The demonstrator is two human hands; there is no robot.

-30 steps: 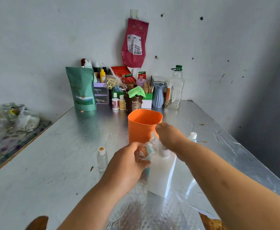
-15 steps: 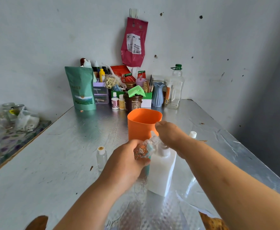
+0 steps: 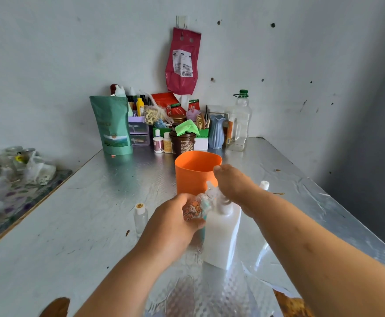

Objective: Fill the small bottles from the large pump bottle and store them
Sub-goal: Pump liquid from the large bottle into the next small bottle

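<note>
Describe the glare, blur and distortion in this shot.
Head view: glare sheens the silver foil-covered table near the bottom edge; the clear pump nozzle beneath the right hand looks motion-blurred; the wide-angle lens splays the table's edges; the grey right wall falls into shadow.

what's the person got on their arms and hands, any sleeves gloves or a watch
The left arm and right arm are bare as far as the frame shows, with no sleeves. The left hand and right hand wear no gloves, and no watch or band shows at either wrist. The fingers are mostly hidden, so rings cannot be ruled out.
</note>
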